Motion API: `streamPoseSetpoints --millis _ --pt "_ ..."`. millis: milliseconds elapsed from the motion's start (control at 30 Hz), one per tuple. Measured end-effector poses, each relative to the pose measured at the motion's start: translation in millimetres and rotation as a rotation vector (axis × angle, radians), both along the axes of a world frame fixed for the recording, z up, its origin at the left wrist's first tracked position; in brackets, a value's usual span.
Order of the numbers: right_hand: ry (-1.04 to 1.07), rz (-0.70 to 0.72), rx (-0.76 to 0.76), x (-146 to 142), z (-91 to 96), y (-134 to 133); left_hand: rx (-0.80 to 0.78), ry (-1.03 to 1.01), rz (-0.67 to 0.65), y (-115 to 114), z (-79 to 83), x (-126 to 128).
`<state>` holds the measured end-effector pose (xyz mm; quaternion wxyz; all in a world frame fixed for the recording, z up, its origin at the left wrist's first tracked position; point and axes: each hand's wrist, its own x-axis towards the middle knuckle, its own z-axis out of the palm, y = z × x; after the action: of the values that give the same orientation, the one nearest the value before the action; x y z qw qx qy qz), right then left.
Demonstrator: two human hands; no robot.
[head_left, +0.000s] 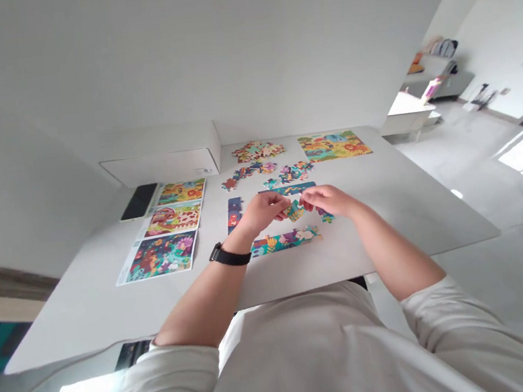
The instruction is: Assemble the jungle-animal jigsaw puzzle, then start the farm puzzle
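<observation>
Over the middle of the table, my left hand [266, 211] pinches a green and yellow jigsaw puzzle piece [295, 211]. My right hand [323, 200] is closed at the right edge of that piece, its fingertips pressed together; they partly cover what lies between them. Around both hands lie joined puzzle strips: a blue top strip [294, 188], a dark left strip [234, 213], a colourful bottom strip [285, 241] and a short right strip [326, 215]. My left forearm hides the lower left corner of this frame.
Behind the strips lie loose puzzle pieces [294, 172], more pieces [243, 173] and a heaped pile [258, 151]. A finished animal puzzle [335, 145] is at back right. At left are a picture sheet [160, 255], a dark phone [140, 201] and a white box [162, 164].
</observation>
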<state>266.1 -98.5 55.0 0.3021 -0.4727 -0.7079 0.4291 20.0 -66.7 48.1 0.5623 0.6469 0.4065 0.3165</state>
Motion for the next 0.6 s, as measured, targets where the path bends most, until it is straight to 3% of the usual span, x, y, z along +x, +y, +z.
streamPoseSetpoints --millis 100,267,600 --pt "0.054 0.039 -0.047 -8.5 -12.5 -3.0 -0.033 -0.037 0.044 2.2 -7.0 2.5" --pt "0.107 -0.024 -0.065 -13.1 -29.9 1.2 -0.087 -0.079 0.075 5.9 -20.6 5.6" --pt "0.132 -0.102 -0.058 -5.2 -28.1 1.3 0.046 0.059 0.084 4.0 -30.9 10.7"
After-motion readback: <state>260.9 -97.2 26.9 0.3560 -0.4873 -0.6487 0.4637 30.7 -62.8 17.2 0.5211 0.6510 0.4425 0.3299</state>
